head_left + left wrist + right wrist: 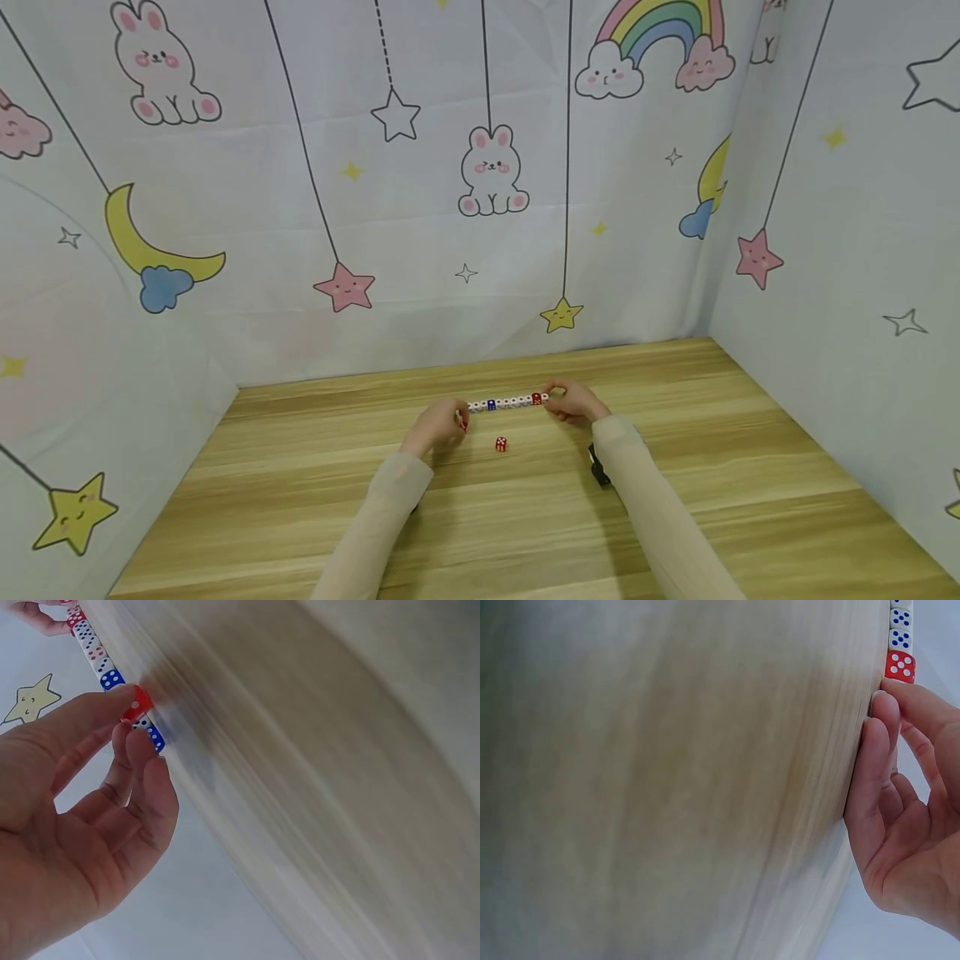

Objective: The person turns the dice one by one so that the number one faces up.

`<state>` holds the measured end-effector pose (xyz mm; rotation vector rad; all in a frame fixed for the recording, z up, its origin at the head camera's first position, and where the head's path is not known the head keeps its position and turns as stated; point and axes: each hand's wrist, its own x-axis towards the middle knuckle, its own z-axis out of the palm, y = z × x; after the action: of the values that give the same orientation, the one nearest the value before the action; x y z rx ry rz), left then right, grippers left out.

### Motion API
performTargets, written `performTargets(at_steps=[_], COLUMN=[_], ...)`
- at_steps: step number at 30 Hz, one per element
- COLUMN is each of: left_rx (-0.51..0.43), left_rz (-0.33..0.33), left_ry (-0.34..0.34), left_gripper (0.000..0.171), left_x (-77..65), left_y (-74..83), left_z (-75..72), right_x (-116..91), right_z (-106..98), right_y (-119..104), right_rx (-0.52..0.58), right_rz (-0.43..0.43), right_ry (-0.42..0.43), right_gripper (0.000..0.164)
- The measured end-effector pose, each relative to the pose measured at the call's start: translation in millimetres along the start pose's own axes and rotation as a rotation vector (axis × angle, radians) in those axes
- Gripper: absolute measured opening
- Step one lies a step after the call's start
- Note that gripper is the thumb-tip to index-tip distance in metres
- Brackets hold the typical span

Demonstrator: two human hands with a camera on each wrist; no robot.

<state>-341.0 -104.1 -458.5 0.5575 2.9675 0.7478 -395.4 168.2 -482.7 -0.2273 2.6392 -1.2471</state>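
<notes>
A straight row of small dice (513, 402) runs across the table, mostly white, with a blue die (491, 405) and a red die (536, 399) among them. My left hand (441, 423) is at the row's left end and pinches another red die (137, 703) between thumb and fingertips. Behind it, a blue die (155, 736) shows at that end in the left wrist view. At the right end, my right hand (573, 402) has thumb and bent finger about the white end die (545, 397), which its fingers hide in the right wrist view.
A loose red die (501, 444) lies on the wood-grain table (517, 525), nearer me than the row. White cloth walls (420, 217) printed with rabbits, stars and moons stand behind the table and at both sides.
</notes>
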Motion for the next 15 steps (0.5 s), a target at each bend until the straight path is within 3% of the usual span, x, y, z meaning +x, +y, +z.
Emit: performTargets(at_steps=[7, 15], left_rx=[-0.059, -0.114], left_rz=[0.019, -0.026], left_ry=[-0.011, -0.032], left_gripper=[0.008, 0.008], left_x=[-1.1, -1.7], left_y=[-4.3, -8.7], left_z=[-0.8, -3.2], right_x=[0.8, 0.9], right_z=[1.1, 0.1], right_y=[1.0, 0.7], right_rx=[0.008, 0.019], right_rz=[-0.003, -0.012], right_ry=[0.003, -0.004], right_gripper=[0.024, 0.023])
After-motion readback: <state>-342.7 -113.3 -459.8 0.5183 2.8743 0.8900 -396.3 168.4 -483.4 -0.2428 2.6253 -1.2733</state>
